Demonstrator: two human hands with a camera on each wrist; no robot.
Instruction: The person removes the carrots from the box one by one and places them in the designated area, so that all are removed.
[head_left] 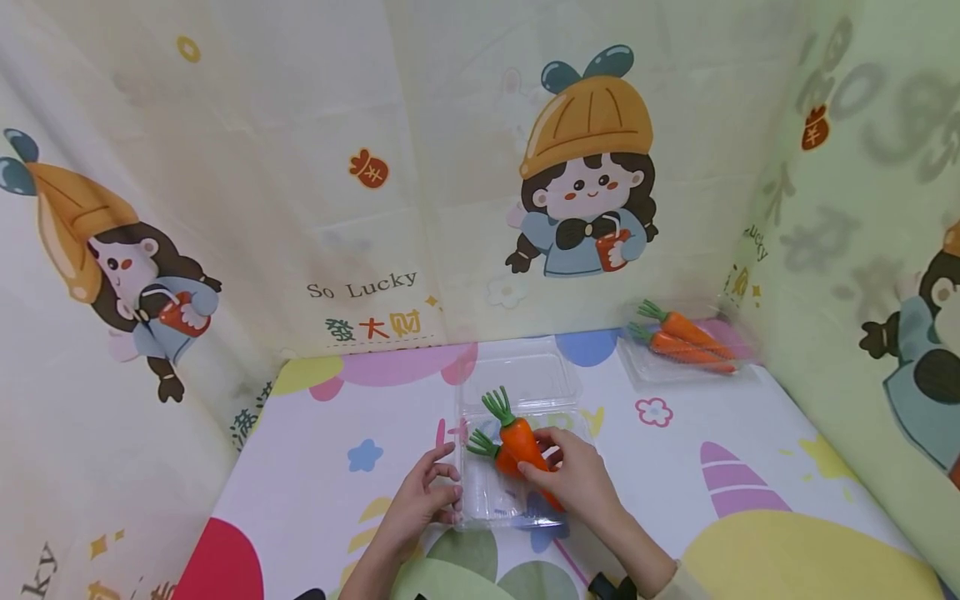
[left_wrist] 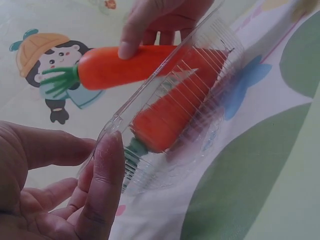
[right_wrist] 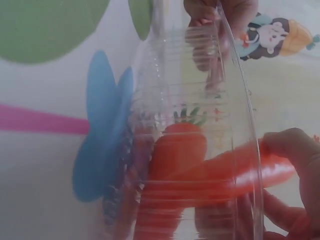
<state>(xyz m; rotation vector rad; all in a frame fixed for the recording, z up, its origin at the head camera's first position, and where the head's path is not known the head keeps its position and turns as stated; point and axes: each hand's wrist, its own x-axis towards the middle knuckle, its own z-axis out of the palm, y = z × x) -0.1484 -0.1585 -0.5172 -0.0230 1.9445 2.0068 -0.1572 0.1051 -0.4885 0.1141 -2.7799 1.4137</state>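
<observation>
My right hand (head_left: 573, 473) grips an orange toy carrot (head_left: 522, 442) with a green top, thumb on one side and fingers on the other. The carrot slants with its tip down inside a clear plastic box (head_left: 480, 508), its green top above the rim. Under it, a second toy carrot (left_wrist: 162, 122) lies in the box, partly covered in the head view. At the box's left side, my left hand (head_left: 423, 497) pinches the rim between thumb and fingers, as the left wrist view shows (left_wrist: 65, 185). The box's lid (head_left: 517, 379) is folded back, away from me.
At the back right of the table stands another clear box (head_left: 637, 367) with two toy carrots (head_left: 693, 333) inside. Patterned cloth walls (head_left: 450, 208) rise behind and along both sides. A printed cloth (head_left: 300, 483) covers the table.
</observation>
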